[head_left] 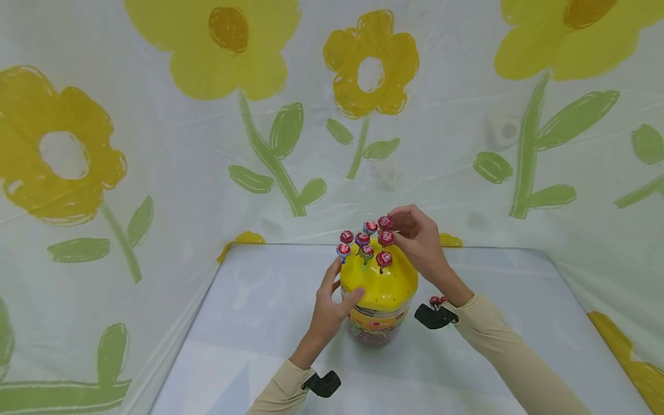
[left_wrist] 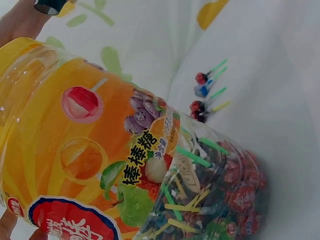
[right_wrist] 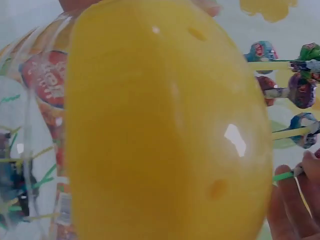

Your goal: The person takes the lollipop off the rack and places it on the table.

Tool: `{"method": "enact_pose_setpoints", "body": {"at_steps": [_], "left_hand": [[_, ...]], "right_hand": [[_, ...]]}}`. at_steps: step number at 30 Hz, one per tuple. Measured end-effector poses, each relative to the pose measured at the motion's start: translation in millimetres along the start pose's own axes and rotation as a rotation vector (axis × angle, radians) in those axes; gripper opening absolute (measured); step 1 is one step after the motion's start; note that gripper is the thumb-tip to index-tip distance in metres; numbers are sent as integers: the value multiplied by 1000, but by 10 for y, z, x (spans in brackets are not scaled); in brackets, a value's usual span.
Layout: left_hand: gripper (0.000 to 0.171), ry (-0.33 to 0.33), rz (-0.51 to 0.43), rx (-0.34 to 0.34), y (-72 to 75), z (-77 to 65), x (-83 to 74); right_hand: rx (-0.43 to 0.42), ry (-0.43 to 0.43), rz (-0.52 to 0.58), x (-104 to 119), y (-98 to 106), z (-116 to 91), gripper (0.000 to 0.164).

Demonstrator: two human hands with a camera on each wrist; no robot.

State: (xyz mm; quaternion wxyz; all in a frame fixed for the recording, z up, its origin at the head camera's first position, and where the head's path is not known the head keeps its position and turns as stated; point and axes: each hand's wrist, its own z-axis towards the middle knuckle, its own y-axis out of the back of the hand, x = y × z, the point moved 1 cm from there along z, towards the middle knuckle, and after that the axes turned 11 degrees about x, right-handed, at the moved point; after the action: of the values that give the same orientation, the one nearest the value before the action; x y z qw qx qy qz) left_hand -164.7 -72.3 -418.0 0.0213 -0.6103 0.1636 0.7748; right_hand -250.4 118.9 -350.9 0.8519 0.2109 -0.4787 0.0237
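A clear plastic candy jar (left_wrist: pixel 85 165) with a yellow lid (head_left: pixel 381 288) stands upright on the table. Several wrapped lollipops, such as a red one (head_left: pixel 384 259), stick up from holes in the lid. My left hand (head_left: pixel 329 308) holds the jar at the lid's left edge, thumb toward the front. At the lid's far right, my right hand (head_left: pixel 417 239) pinches a lollipop; its green stick (right_wrist: pixel 284 176) shows between the fingers in the right wrist view. Whether that stick's end is in a hole is hidden. More lollipops fill the jar's lower part.
A few loose lollipops (left_wrist: pixel 201 106) lie on the table to the right of the jar. The white tabletop (head_left: pixel 238 323) reaches back to a hanging cloth (head_left: pixel 441 144) printed with yellow flowers. Dark wrist cameras (head_left: pixel 321 384) sit on both sleeves.
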Motion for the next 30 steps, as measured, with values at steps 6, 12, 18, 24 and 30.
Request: {"method": "enact_pose_setpoints", "body": {"at_steps": [6,12,18,24,30], "left_hand": [[72,-5,-9,2,-19,8,-3],[73,-1,2,-11,-18,2,15],[72,11,4,-8,-14,-3,-10],[72,18,5,-14,-18,-2,0],[75,15,6,-23,-32,50,253]], "right_hand": [[-65,72,25,64,117,-7,32],[-58,19,48,114,251,-89,33],[-55,-30,37,115,354,-222,33],[-48,-55,14,78,449,-359,33],[-44,-78,-28,64,555,-494,35]]}}
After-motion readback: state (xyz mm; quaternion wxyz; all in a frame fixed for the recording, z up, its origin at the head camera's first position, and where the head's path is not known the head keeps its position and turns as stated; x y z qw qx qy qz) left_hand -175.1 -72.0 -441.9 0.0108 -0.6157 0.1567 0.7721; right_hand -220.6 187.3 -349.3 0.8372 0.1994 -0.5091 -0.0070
